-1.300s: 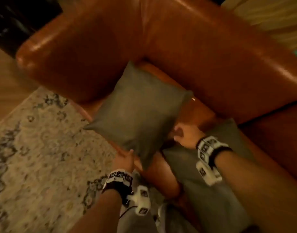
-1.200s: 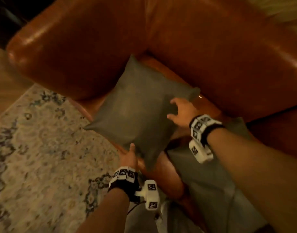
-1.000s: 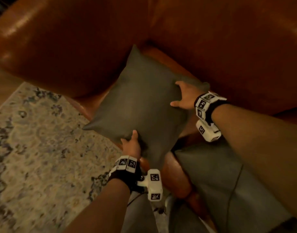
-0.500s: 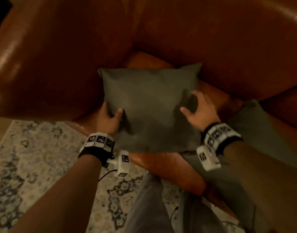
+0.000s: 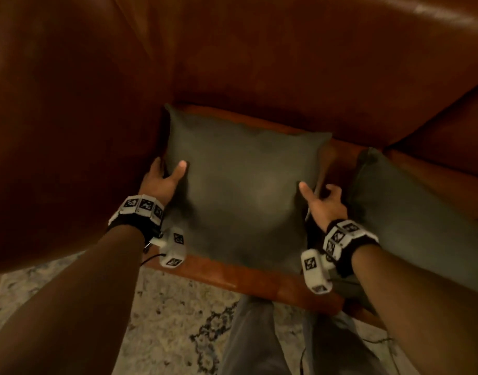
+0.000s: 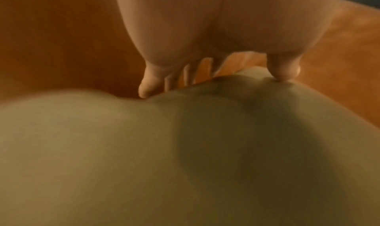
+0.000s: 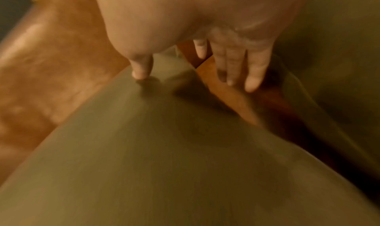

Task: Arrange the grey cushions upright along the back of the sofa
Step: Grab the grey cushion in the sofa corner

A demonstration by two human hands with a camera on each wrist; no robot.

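A grey cushion (image 5: 246,190) sits square in the left corner of the brown leather sofa, its top edge toward the backrest (image 5: 286,63). My left hand (image 5: 168,169) grips its left edge, thumb on the front and fingers behind; the left wrist view shows that hand (image 6: 216,80) on the cushion (image 6: 102,148). My right hand (image 5: 316,189) holds the right edge, thumb pressed into the front. In the right wrist view, that hand (image 7: 189,76) has its fingers reaching past the edge of the cushion (image 7: 144,148). A second grey cushion (image 5: 410,217) lies flat on the seat to the right.
The sofa's armrest (image 5: 70,117) rises close on the left of the held cushion. The seat's front edge (image 5: 246,277) is just before my legs (image 5: 254,342). A patterned rug (image 5: 164,320) covers the floor below.
The cushion has turned from a diamond tilt to square and moved back into the sofa corner. My left hand shifted from its bottom corner to its left edge, my right to its right edge.
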